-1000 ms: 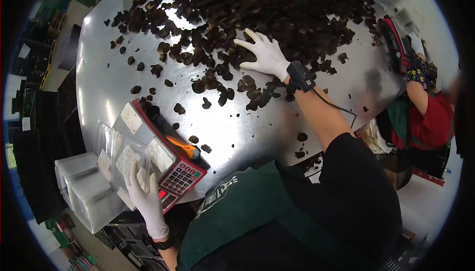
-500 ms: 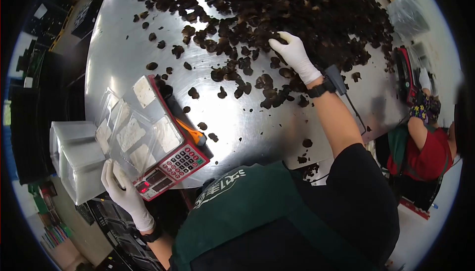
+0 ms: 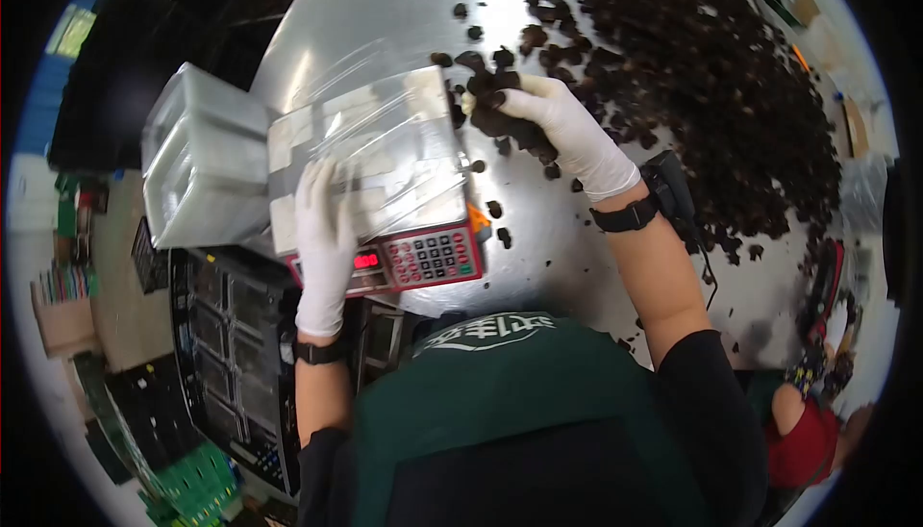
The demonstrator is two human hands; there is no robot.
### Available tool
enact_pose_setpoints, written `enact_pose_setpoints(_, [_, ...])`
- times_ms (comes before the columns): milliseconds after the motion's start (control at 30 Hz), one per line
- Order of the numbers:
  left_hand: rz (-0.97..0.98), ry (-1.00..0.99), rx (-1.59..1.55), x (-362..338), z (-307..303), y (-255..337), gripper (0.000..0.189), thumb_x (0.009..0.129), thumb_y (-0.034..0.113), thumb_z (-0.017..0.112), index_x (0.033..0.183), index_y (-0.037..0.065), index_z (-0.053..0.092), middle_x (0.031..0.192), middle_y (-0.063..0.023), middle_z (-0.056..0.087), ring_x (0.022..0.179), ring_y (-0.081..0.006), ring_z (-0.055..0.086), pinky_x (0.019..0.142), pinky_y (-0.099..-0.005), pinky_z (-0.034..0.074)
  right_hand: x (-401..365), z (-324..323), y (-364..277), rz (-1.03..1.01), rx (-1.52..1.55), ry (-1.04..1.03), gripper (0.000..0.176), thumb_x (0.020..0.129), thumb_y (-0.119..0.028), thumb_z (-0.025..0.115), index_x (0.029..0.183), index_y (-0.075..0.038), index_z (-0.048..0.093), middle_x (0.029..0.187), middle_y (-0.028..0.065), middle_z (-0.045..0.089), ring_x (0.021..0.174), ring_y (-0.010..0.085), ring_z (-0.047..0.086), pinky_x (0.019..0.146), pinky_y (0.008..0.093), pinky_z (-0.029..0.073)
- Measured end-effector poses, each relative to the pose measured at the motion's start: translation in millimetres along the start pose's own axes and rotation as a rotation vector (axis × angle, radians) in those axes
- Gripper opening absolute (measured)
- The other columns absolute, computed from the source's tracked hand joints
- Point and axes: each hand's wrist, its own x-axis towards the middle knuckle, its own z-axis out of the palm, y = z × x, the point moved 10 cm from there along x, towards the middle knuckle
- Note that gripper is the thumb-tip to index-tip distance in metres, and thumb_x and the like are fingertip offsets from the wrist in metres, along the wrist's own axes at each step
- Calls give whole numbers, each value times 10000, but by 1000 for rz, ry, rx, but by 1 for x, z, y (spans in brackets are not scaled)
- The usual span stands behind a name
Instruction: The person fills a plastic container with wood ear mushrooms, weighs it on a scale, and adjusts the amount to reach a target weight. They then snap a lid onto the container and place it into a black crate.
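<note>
My right hand [image 3: 572, 138], in a white glove, is closed around a clump of dark wood ear mushrooms [image 3: 514, 128], lifted just right of the scale. My left hand [image 3: 325, 238], gloved too, reaches over the front of a red digital scale [image 3: 437, 256]. Its fingers are stretched out at the near left side of a clear plastic container [image 3: 404, 157], which is smeared by motion; a firm grip on it cannot be made out. Pale patches mark the scale's metal platform [image 3: 428, 94]. Part of the red display shows beside my left hand.
A big pile of wood ear mushrooms [image 3: 711, 94] covers the right of the metal table [image 3: 317, 37]. Stacked clear containers [image 3: 207, 162] stand left of the scale. Black crates [image 3: 231, 335] are below. A co-worker in red [image 3: 803, 440] is at the lower right.
My right hand has come from the pile towards the scale with a clump of mushrooms. My left hand has moved inward over the scale's front. The whole view has turned.
</note>
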Motion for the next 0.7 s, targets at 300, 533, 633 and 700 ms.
enact_pose_setpoints(300, [86,345,-53,6,-46,40,473,797,-57,705,1249,26,596,1205,-141,609,1109,-298,592,992,-371,452,45,111,42,353,-35,-351,308,954,-239,610,1139,2,663,1010,67,709,862,124,669,777,259,533])
enact_pose_setpoints(533, [45,359,-24,19,-23,46,341,721,75,816,1040,139,714,961,-47,633,929,-252,580,810,-353,443,62,114,65,461,-219,-375,307,974,-306,614,1108,-41,689,933,12,697,752,59,621,616,209,493])
enact_pose_setpoints(633, [8,322,-36,21,-20,44,348,716,97,825,1043,140,714,960,-47,633,928,-247,575,800,-352,439,56,115,55,425,-324,-462,443,953,-523,578,983,-97,695,714,29,653,513,93,565,410,238,393])
enact_pose_setpoints(700, [17,340,-9,21,-19,44,354,714,105,826,1048,145,715,978,-48,628,906,-250,568,801,-363,432,49,117,50,467,-316,-445,474,953,-542,573,1003,-86,693,734,30,654,532,91,570,422,240,410])
